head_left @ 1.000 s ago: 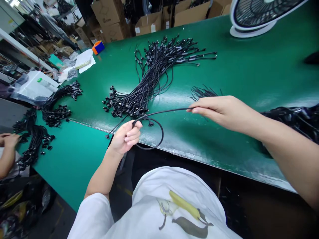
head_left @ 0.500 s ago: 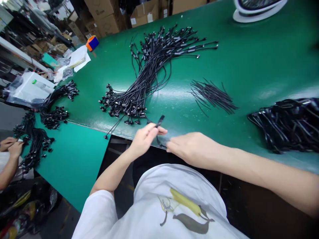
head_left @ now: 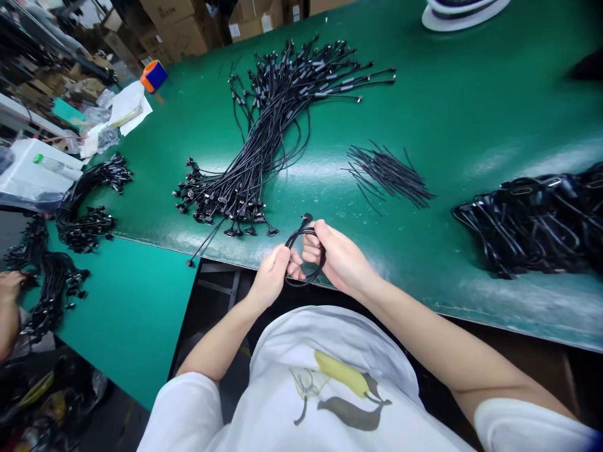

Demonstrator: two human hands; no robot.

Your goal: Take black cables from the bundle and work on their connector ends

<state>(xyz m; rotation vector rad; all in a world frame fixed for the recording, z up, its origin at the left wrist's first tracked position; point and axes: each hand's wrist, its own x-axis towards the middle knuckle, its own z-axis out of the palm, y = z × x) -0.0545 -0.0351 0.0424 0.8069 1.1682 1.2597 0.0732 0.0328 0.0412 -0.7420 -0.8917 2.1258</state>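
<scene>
- Cable [head_left: 294, 236], stretched a second ago, is now coiled.
- Left hand [head_left: 272, 273] and right hand [head_left: 343, 258] grip it by the table [head_left: 471, 119] edge.
- Cable bundle [head_left: 264, 139] and black strips [head_left: 392, 176] lie beyond; black pile [head_left: 532, 226] at right.
- Cardboard boxes [head_left: 176, 28] stand behind; contents not discernible.

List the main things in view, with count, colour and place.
coiled cable: one, black, in both hands
large cable pile: one, black, table centre
thin strips: many, black, right of pile
bundled cables: several, black, far right
cable bundles: at least two, black, left
worktops: two, green, under cables
round base: one, white, upper right
papers: several, white, upper left
ring-like object: one, orange-blue, near papers
cardboard boxes: several, brown, beyond table
co-worker's hand: at least one, left edge
shirt: one, white, bottom centre
left hand: one, bare, coil's left
right hand: one, bare, coil's right
</scene>
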